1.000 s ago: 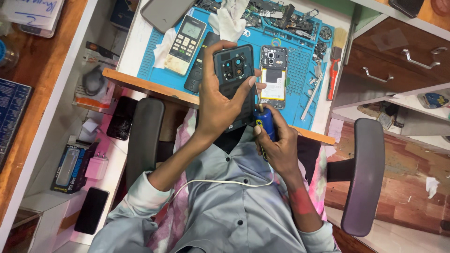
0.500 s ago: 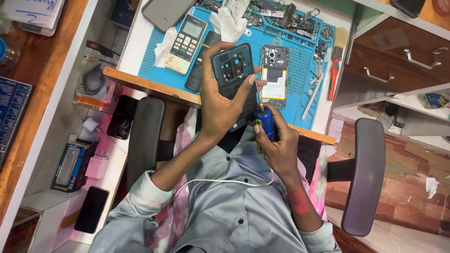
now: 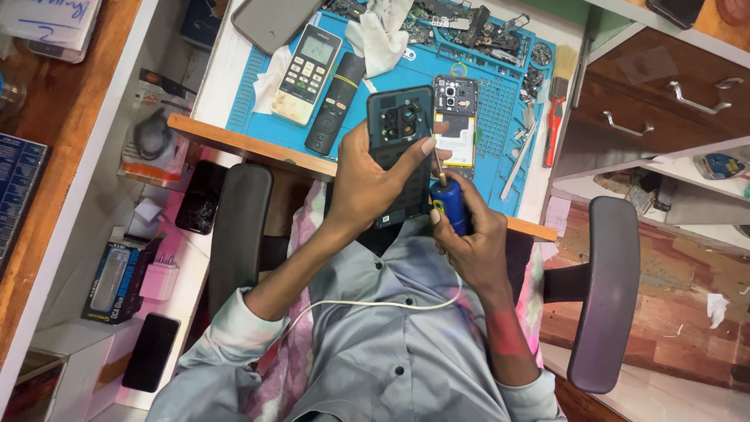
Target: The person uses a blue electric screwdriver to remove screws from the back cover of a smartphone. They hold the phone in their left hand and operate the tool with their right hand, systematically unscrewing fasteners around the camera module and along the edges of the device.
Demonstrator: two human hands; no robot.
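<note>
My left hand [image 3: 367,184] grips a dark phone back cover [image 3: 400,125] with camera cut-outs, held upright above my lap at the desk edge. My right hand [image 3: 469,238] is closed around a blue-handled screwdriver [image 3: 449,205], its thin tip pointing up beside the cover's right edge, near my left thumb. Just behind, an opened phone [image 3: 455,117] with bare internals and a yellowish battery lies on the blue work mat [image 3: 500,109].
On the mat lie a white remote [image 3: 306,74], a black remote [image 3: 334,101], a white cloth [image 3: 383,35], tweezers [image 3: 517,160], a red-handled brush [image 3: 555,109] and loose parts. Chair armrests [image 3: 234,234] flank me. Wooden drawers [image 3: 672,86] stand right; phones and boxes lie left.
The back cover and my left hand have shifted slightly, and the screwdriver tip has risen closer to the cover's right edge. Both hands keep their grips.
</note>
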